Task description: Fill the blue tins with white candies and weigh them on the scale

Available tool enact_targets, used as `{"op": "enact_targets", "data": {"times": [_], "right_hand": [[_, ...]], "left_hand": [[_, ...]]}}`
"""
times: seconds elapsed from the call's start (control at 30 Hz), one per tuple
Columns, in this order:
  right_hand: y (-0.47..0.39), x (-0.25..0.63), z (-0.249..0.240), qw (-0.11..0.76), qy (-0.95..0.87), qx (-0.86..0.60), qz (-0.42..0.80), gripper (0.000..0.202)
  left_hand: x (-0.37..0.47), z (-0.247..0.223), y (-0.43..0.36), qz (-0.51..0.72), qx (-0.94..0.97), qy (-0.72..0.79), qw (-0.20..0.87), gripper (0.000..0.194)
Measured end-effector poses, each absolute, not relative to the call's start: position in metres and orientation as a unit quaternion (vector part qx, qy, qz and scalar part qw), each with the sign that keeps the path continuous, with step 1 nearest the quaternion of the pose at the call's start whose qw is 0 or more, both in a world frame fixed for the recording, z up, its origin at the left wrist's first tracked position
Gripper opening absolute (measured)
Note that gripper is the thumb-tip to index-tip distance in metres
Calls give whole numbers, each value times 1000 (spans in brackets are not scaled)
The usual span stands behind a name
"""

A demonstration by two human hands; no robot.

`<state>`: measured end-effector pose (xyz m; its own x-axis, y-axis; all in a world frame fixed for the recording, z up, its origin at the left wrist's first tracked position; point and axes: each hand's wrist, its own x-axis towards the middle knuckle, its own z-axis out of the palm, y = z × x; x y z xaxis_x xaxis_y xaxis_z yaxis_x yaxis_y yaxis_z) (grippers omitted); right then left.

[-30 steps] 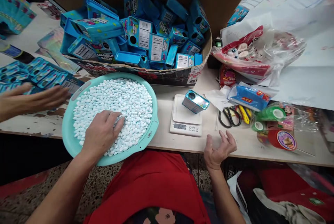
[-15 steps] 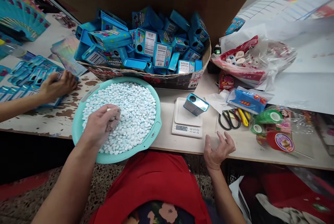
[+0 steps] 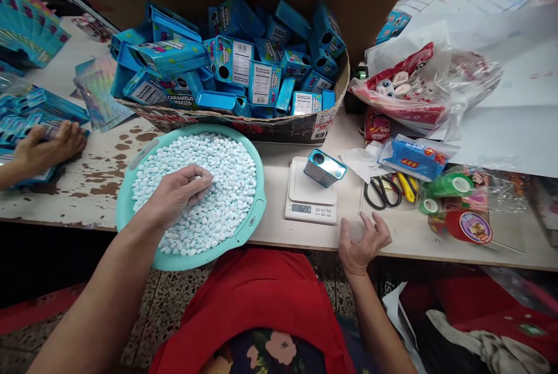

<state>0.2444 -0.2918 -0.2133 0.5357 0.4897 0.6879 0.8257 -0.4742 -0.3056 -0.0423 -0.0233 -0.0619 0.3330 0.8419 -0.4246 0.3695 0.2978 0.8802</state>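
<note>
My left hand (image 3: 185, 191) is over the white candies (image 3: 222, 188) in a round turquoise bowl (image 3: 258, 211). Its fingers are pressed together, and what they hold, if anything, is hidden. A blue tin (image 3: 325, 168) with a dark round hole leans on its side on the white digital scale (image 3: 300, 210), at the right of the plate. Near the table's front edge, just right of the scale, my right hand (image 3: 362, 243) is palm up with its fingers apart and nothing in it.
Behind the bowl, a cardboard box (image 3: 300, 130) is heaped with blue tins. Scissors (image 3: 382, 193), a yellow cutter (image 3: 406, 187) and green tape (image 3: 453, 184) lie to the right. Another person's hand (image 3: 52, 144) rests on blue packs at the left.
My left hand has shifted slightly right and up over the candies, its fingers closer together. The other person's hand has moved left. The view has shifted a little.
</note>
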Motion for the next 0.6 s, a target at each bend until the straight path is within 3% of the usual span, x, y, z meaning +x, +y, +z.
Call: {"op": "enact_targets", "data": {"times": [0.13,0.37,0.47,0.6], "right_hand": [[-292,244,-213,315,-402,-818,-264,46],[-292,243,-213,314,-399,-819,-266,48],[-292,242,-213,310,-399,-820,-269,47],[-291,242,-211,310,-398,-821,-267,45]], "left_hand": [[-21,-52,-21,158,594,516,597,17],[39,-34,-14,131,529,424,723,24],[69,-27,-19,45,605,383,697,19],[107,-18,-25,-3,763,310,568,15]]}}
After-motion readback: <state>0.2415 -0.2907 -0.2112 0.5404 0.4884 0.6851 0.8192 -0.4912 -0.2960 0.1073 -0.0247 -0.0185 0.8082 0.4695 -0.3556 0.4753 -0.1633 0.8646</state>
